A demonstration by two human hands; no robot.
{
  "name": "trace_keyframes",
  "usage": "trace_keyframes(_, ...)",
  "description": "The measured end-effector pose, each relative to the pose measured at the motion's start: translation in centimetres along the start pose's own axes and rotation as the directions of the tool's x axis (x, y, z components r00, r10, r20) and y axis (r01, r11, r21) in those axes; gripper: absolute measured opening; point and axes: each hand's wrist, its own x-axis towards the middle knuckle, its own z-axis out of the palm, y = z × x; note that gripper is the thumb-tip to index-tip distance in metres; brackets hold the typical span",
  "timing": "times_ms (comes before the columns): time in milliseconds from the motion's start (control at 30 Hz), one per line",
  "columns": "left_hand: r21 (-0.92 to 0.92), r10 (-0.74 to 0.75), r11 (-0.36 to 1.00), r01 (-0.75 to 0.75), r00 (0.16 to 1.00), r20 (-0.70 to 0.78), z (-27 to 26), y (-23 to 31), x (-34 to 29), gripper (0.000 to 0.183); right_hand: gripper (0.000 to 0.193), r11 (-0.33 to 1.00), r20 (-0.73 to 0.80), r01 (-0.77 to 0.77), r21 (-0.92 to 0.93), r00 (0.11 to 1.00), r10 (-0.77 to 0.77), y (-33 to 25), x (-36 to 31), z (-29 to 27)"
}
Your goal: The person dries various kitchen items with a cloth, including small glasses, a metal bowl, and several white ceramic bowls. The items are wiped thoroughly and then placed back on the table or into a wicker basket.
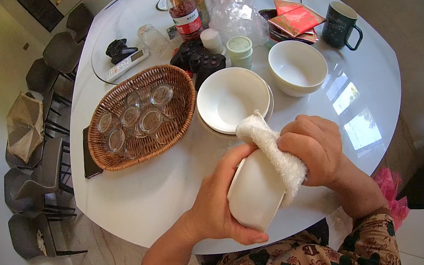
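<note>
My left hand [214, 206] grips a white bowl [255, 190] by its side, tilted above the table's near edge. Fingers of my right hand [312, 146] are closed on a cream-white fluffy cloth [269, 148], which lies pressed over the rim and side of that bowl. Just beyond the hands stands a stack of white bowls [232, 98], the top one facing up. Another white bowl stack [298, 66] sits to its right. At the left, a brown wicker basket [101, 159] holds several small clear glass cups [151, 121].
Behind the bowls are black game controllers [199, 60], a green-white jar [240, 52], a red-capped bottle [184, 13], a clear plastic bag [233, 8] and red packets [296, 18]. A dark mug [340, 25] stands far right. A white remote [127, 64] lies behind the basket. Chairs [33, 235] line the left.
</note>
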Motion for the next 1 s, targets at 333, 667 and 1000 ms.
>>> trace_keyframes(333, 0.101, 0.097, 0.990, -0.100, 0.995, 0.033, -1.0, 0.2, 0.3, 0.118, 0.038, 0.996, 0.154, 0.017, -0.088, 0.988, -0.004, -0.1, 0.4, -1.4)
trace_keyframes(667, 0.407, 0.667, 0.704, -0.582, 0.738, -0.098, -1.6, -1.1, 0.6, 0.106, 0.028, 0.435, 0.641, -0.783, 0.444, 0.617, 0.456, -1.9, -1.1, 1.1)
trace_keyframes(1000, -0.044, 0.125, 0.974, -0.221, 0.693, -0.710, -2.1, -1.9, -0.6, 0.111, 0.064, 0.891, 0.584, -0.402, 0.210, 0.783, 0.216, -1.9, -0.1, -0.3)
